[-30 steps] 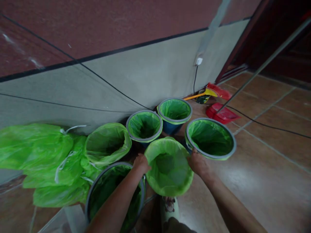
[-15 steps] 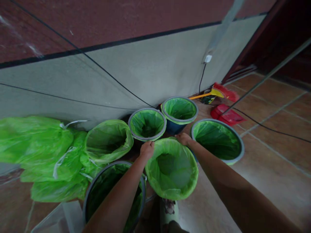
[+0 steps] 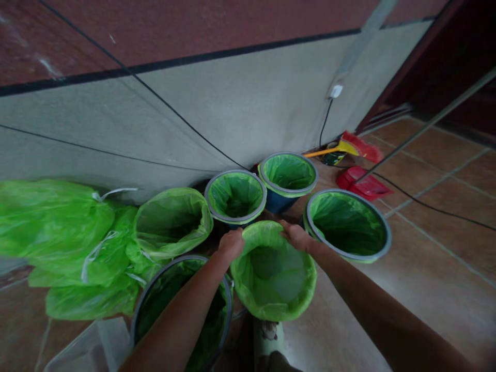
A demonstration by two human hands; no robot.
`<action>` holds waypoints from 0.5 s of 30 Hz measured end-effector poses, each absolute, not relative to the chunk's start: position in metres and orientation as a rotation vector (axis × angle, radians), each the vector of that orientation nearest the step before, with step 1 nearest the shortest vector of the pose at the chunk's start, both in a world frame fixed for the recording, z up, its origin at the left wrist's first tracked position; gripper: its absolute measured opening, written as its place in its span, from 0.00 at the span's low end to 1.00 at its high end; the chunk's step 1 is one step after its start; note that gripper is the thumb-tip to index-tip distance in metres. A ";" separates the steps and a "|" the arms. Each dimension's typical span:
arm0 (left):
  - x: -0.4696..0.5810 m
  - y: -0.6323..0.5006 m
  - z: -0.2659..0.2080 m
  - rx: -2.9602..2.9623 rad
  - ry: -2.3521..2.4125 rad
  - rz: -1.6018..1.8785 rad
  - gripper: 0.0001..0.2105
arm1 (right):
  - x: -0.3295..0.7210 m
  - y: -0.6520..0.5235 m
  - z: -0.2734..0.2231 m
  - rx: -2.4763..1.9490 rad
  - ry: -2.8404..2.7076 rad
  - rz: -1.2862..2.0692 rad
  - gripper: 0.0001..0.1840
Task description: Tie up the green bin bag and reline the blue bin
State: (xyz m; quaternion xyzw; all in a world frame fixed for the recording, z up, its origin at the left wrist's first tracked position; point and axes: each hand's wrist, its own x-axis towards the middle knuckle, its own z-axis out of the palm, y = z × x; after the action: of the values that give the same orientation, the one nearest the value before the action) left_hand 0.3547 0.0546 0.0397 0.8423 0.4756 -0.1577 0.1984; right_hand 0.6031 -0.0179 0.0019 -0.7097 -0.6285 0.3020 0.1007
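On the far left lie full green bags (image 3: 58,227) on the floor (image 3: 426,268), tied with white strings; next to them stands a bin with a loose green bag (image 3: 170,219) over its top; in front of it, near the bottom, is a big dark bin (image 3: 182,305) with a grey ring, and the left arm goes across it.

The left hand (image 3: 231,244) grips the far left edge of the middle bin bag (image 3: 273,271); its fingers are curled over the rim and pinch the thin plastic. This bag is bright green and crinkly; it is folded over the round top of a bin so the bin is hidden; it sits on the floor in the middle of the other bins, right in front of the person. The right hand (image 3: 296,236) holds the far right edge of the same rim, fingers bent down over it and pressing on the bag.

Behind the hands stand two small blue bins (image 3: 236,199) with green bags inside; to the right is a wide bin (image 3: 346,225), just beside the right hand; further right, by the wall (image 3: 232,119), lie a red dustpan (image 3: 358,183) and a broom (image 3: 349,147).
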 end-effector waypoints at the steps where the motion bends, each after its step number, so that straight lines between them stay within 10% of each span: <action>1: 0.354 0.055 0.041 2.348 1.330 -0.468 0.16 | 0.601 -0.019 0.002 -2.170 -1.881 0.864 0.19; 10: 0.351 0.064 0.058 2.198 1.347 -0.576 0.41 | 0.601 -0.020 0.002 -2.056 -1.570 0.860 0.35; 15: 0.374 0.066 0.050 2.173 1.362 -0.227 0.27 | 0.615 0.014 0.005 -1.886 -1.146 0.973 0.34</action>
State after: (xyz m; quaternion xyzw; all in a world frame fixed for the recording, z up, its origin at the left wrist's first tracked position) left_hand 0.3741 0.0658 0.0502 0.8105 0.5077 -0.0845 0.2797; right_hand 0.6147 0.0143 0.0052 -0.7305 -0.4439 0.3769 0.3568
